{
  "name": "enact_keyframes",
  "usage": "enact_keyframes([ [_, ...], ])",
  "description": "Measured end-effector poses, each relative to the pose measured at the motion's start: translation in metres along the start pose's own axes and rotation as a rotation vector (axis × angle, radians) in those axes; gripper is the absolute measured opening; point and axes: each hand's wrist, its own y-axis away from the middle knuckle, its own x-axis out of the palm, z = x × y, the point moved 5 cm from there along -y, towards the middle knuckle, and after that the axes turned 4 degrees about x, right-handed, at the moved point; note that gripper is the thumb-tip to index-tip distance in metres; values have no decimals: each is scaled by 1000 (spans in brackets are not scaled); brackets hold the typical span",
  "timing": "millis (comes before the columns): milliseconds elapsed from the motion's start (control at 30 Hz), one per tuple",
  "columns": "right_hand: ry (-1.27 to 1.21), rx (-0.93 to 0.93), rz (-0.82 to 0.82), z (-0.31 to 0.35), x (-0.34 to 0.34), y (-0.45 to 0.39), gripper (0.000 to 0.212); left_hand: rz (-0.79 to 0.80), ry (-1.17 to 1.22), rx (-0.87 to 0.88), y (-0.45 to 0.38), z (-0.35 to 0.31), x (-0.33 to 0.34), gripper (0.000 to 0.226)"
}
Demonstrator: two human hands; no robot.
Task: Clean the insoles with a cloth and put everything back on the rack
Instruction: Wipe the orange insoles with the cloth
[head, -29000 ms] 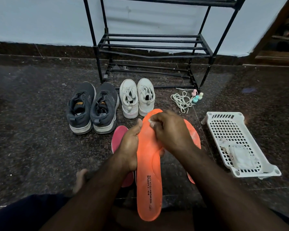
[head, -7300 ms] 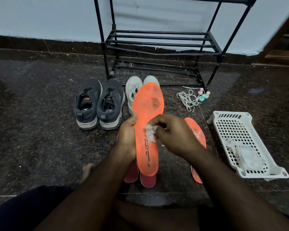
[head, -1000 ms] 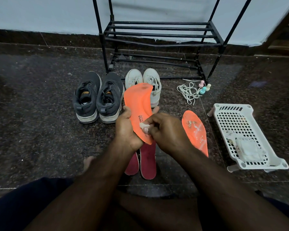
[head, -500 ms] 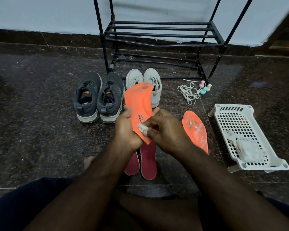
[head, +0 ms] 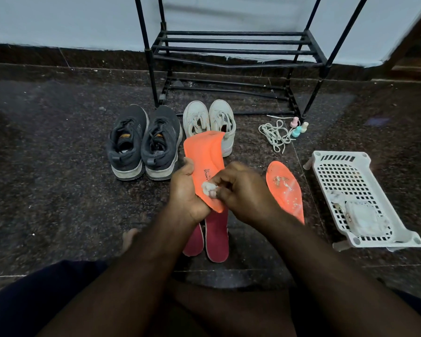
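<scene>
On the dark speckled floor [head: 58,166] in front of a black metal rack [head: 231,49], four insoles can be counted: two orange and two dark red. The left hand [head: 184,190] has its grip clenched round the lower end of one orange insole [head: 204,156], which bends over at the top; its print reads partly "AMPUS", the rest hidden by fingers. The right hand [head: 241,190] pinches a small white cloth [head: 208,188] against that insole's lower part. The second orange insole [head: 283,188] lies flat to the right, flecked with pale specks, just beside a white perforated basket [head: 326,161] holding a white packet [head: 360,217]. The two red insoles [head: 215,234] lie side by side under the hands. Two pairs of shoes stand before the rack: a dark grey pair [head: 144,142] and a white pair [head: 208,117]. White laces [head: 275,135] lie tangled near three small pastel bottles [head: 298,127] by the rack's right leg. Open floor spreads wide to the left.
</scene>
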Motion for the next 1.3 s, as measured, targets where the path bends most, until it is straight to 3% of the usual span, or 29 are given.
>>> enact_keyframes([
  [100, -75, 89, -55, -5, -2, -3, 13, 18, 5, -33, 2, 4, 3, 79],
  [200, -215, 103, 158, -11, -7, -6, 14, 69, -28, -34, 1, -1, 3, 81],
  [300, -170, 57, 288, -11, -10, -2, 17, 82, 23, -9, -2, -6, 3, 74],
  [533, -134, 70, -58, -6, -7, -3, 13, 87, 11, -12, 3, 1, 5, 80],
  [700, -471, 207, -72, -20, -33, -7, 15, 83, -4, 15, 0, -5, 5, 78],
  [800, -318, 143, -13, -14, -33, -4, 27, 65, 12, -18, -3, -2, 0, 81],
  [933, 81, 103, 62, 5, -12, 1, 18, 84, -36, -4, -5, -2, -3, 84],
  [1067, 148, 148, 203, 17, -1, 5, 11, 46, 0, 41, -10, -7, -6, 73],
  [1133, 65, 147, 246, 18, -4, 8, 8, 47, 4, 30, -10, -7, -7, 76],
  [1233, -99, 184, 66, 14, -12, 5, 8, 47, -25, 10, -6, -1, -5, 86],
  [1300, -7, 138, -47, 12, -15, 1, 10, 62, -14, 0, -4, 3, -2, 84],
])
